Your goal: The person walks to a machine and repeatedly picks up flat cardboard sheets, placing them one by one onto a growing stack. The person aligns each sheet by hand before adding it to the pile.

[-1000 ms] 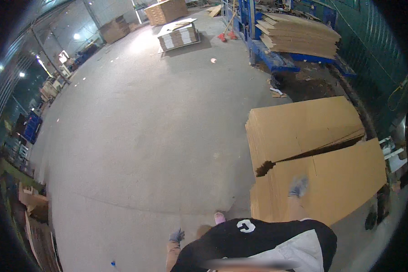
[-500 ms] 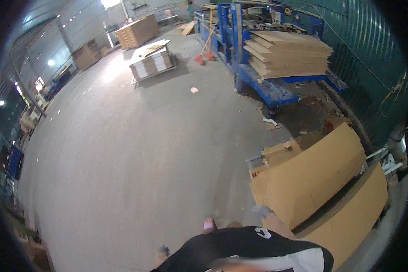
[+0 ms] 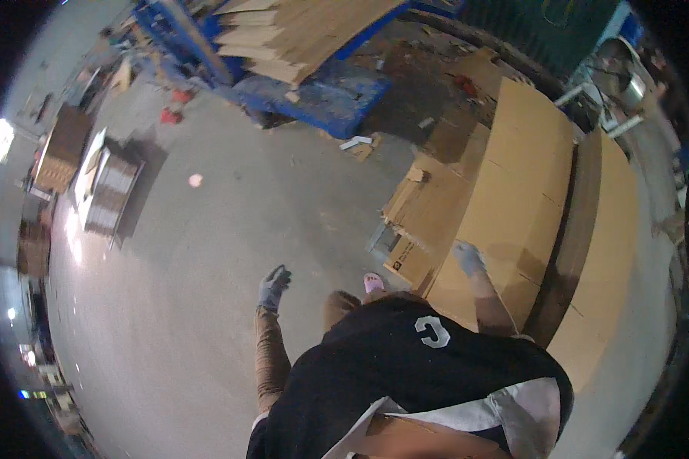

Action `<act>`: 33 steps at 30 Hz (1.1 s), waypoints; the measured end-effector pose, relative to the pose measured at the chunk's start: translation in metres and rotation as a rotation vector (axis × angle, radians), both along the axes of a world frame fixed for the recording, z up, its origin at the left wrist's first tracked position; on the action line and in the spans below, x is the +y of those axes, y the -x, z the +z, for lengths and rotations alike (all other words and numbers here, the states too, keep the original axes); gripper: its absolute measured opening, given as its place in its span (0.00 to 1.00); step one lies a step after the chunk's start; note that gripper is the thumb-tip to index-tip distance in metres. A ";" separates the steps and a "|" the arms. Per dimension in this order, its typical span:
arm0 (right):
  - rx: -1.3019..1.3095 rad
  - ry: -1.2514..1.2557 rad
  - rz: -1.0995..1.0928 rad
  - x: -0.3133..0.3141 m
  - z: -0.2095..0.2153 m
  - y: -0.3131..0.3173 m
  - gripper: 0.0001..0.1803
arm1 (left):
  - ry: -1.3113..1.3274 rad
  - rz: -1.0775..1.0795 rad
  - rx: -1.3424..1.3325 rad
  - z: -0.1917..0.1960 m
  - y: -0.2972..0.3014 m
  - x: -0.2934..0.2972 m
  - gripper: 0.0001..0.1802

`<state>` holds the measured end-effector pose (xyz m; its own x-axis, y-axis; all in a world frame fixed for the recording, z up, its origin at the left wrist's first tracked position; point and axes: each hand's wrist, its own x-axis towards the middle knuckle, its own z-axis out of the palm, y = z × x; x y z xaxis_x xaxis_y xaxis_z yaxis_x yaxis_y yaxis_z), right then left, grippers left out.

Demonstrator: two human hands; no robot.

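Observation:
Grey-gloved, my left hand (image 3: 273, 288) hangs over the bare floor to the left of my body, holding nothing, its fingers apart. My right hand (image 3: 468, 258), in a grey glove too, is over the left edge of a long brown cardboard sheet (image 3: 524, 180). Its fingers look stretched out, and whether they touch the sheet cannot be made out. Beside that sheet, on its right, a second stack of long cardboard sheets (image 3: 606, 229) lies with a dark gap between the two.
Torn cardboard pieces (image 3: 434, 195) lie left of the long sheets. Beyond them stands a blue metal machine frame (image 3: 321, 99) bearing a pile of cardboard (image 3: 283, 38). A loaded pallet (image 3: 109, 191) is at the far left. Metal equipment (image 3: 620, 73) stands at the far right.
My view has swung right and down, so the machine and pallet now appear further left. Both hands have come further into view, the right one over the cardboard.

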<state>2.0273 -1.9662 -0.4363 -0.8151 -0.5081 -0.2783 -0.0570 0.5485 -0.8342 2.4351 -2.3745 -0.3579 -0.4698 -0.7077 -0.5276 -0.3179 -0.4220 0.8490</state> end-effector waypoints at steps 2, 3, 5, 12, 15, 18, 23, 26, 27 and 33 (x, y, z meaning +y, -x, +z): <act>0.107 -0.199 0.197 -0.075 0.023 0.015 0.19 | 0.084 -0.297 -0.230 0.002 0.048 -0.015 0.24; 0.174 -0.232 0.200 -0.117 0.033 0.024 0.20 | 0.052 -0.282 -0.242 -0.001 0.069 -0.030 0.25; 0.197 -0.159 0.296 -0.168 0.055 0.045 0.20 | 0.046 -0.226 -0.260 -0.007 0.091 -0.061 0.26; 0.220 -0.320 0.137 -0.264 0.073 0.143 0.16 | 0.719 -0.229 -0.549 0.035 0.266 -0.230 0.37; 0.301 -0.465 0.290 -0.276 0.056 0.178 0.14 | 1.053 -0.226 -0.420 0.103 0.390 -0.302 0.38; 0.544 -0.344 0.356 -0.288 0.038 0.210 0.13 | 1.046 0.049 -0.064 0.156 0.511 -0.358 0.34; 0.488 -0.320 0.217 -0.295 0.025 0.266 0.13 | 0.317 0.442 0.520 0.174 0.639 -0.473 0.25; 0.674 -0.524 0.717 -0.287 0.027 0.320 0.11 | 0.230 0.411 0.437 0.176 0.657 -0.531 0.15; 0.615 -0.486 0.593 -0.284 0.029 0.342 0.10 | 0.292 0.450 0.552 0.182 0.662 -0.540 0.14; 0.679 -0.708 0.755 -0.301 0.076 0.517 0.11 | 0.701 0.650 1.068 0.264 0.735 -0.504 0.19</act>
<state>1.5105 -2.2671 -0.3607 -0.4700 -0.8232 -0.3184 -0.8599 0.5084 -0.0452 1.7006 -2.8787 -0.0938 0.0904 -0.9089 0.4071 0.6770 0.3559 0.6442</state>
